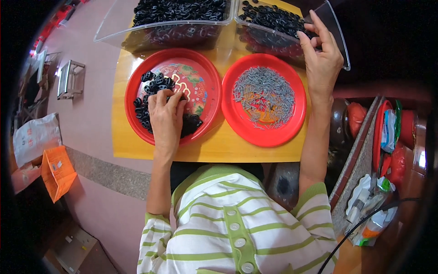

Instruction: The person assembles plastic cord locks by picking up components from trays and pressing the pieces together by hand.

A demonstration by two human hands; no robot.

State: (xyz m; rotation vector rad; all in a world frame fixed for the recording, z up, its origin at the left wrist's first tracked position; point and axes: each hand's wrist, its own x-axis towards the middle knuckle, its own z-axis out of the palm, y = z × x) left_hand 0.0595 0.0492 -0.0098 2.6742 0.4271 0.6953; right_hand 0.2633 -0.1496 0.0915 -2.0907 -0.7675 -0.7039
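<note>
My left hand (pixel 165 119) reaches into the left red plate (pixel 211 86), its fingers drawn together around a small black plastic part (pixel 185 97), mostly hidden by the fingertips. More black parts with holes (pixel 143 109) lie heaped around the hand, and the plate has a flower pattern. My right hand (pixel 323 57) is raised at the right clear plastic bin (pixel 335 27), thumb and fingers apart over its near right edge. Small black parts (pixel 273 20) fill that bin. Below it, a second red plate (pixel 299 107) holds many small grey screws (pixel 264 89).
Another clear bin (pixel 102 32) of black parts stands at the back left of the yellow table (pixel 137 153). On the floor at left are a metal stool (pixel 69 80) and an orange bag (pixel 58 173). A black cable (pixel 351 230) and packages (pixel 374 205) lie at right.
</note>
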